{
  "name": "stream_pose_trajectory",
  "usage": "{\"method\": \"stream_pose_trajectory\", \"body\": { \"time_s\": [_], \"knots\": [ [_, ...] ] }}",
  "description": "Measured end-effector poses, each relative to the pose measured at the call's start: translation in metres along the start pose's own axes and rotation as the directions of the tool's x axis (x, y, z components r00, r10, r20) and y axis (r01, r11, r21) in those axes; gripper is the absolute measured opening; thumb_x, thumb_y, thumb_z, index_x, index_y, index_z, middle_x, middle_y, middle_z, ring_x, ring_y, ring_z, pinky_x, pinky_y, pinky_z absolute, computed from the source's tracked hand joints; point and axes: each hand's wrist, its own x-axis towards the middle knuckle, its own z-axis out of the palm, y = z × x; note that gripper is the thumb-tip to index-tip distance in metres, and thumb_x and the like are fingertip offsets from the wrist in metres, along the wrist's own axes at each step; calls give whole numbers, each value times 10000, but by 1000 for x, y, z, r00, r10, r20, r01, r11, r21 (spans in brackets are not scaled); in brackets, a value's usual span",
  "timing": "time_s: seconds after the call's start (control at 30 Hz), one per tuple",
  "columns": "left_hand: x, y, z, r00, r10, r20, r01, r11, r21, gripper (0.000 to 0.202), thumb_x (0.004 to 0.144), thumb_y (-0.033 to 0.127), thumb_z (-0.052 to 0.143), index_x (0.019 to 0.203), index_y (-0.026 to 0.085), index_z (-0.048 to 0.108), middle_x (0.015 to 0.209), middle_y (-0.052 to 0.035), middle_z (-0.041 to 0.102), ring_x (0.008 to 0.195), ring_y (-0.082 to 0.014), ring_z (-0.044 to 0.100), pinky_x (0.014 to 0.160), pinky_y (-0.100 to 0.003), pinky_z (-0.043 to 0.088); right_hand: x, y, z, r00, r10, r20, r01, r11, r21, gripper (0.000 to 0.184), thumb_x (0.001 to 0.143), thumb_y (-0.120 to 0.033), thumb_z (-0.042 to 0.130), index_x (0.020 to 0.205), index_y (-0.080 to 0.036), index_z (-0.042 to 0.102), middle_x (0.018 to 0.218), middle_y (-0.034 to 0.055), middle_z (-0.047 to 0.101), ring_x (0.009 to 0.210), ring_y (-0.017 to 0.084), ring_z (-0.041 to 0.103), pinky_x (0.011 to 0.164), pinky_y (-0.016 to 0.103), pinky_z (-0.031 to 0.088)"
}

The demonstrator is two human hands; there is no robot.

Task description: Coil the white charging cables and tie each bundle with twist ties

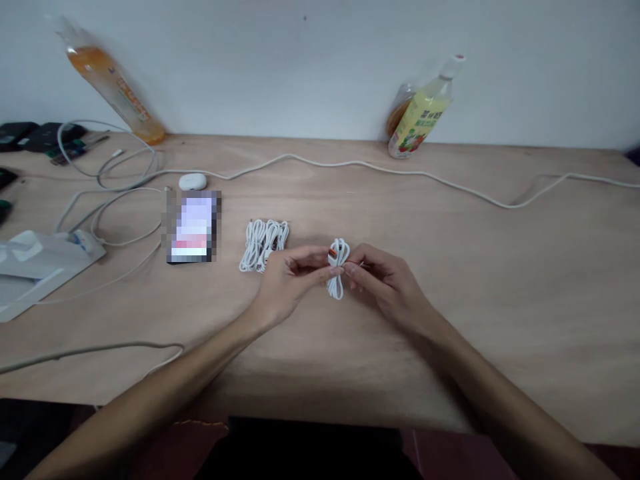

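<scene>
Both hands are pinched on one coiled white cable [338,267] mid-surface: left hand [290,280] and right hand [383,283] fingers clamped around it, with two more bundled cables [263,243] just left.

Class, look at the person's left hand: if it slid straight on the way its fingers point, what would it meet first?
The coiled white cable that the left hand pinches. Just beyond it are the fingertips of the right hand, though depth is unclear.
</scene>
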Motion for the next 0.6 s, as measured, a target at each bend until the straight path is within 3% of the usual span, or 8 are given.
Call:
{"method": "stream_pose_trajectory", "body": {
  "time_s": [0.17, 0.37, 0.6],
  "knots": [
    [0, 0, 0, 1000, -2, 10, 1, 1000, 25, 348, 822, 452, 968, 1050, 202, 889, 1007, -83, 885, 880, -226, 820, 835, -374, 685, 2, 0, 0, 996, 86, 33, -89, 992, 89, 483, 1009, -641, 714, 747, -241, 646, 678, -22, 557, 628, 153, 461, 586, 305, 359],
    [0, 5, 1, 999, -40, 26, 40, 999, 2, 241, 882, 393, 909, 1016, 197, 869, 910, -60, 852, 801, -189, 768, 764, -321, 627, 1, -3, 2, 992, 124, -18, -121, 984, 134, 542, 1010, -711, 675, 743, -241, 635, 679, -18, 565, 629, 152, 477, 591, 306, 394],
    [1, 5, 2, 998, -38, -41, 37, 999, -24, 178, 875, 360, 889, 877, 202, 809, 803, -18, 762, 770, -166, 700, 756, -305, 587, -1, -4, 4, 988, 109, -110, -93, 986, 139, 488, 1007, -674, 701, 783, -243, 644, 683, -24, 575, 635, 151, 502, 619, 312, 436]
  ]
}}
